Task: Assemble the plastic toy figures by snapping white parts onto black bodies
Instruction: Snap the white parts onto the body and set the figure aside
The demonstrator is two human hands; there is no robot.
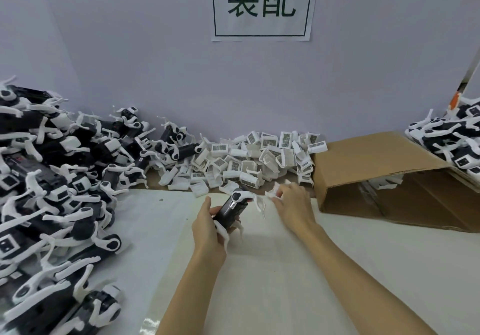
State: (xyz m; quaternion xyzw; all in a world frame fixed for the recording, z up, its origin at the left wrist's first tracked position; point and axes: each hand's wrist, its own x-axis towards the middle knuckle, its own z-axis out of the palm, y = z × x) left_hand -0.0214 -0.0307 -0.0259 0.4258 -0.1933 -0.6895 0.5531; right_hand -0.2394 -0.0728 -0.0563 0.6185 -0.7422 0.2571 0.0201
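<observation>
Pale wall and a paper sign (262,4) are backing a white-covered desk (285,269) where a person is assembling toys. At desk centre, the left hand (207,227) is gripping a black body (230,211), its long axis running from near left to far right, round white-capped end pointing far. The right hand (291,204) is pinching a white part (272,191) just beside it. Fitting appears to be under way; next, the part likely needs aligning and pressing home.
</observation>
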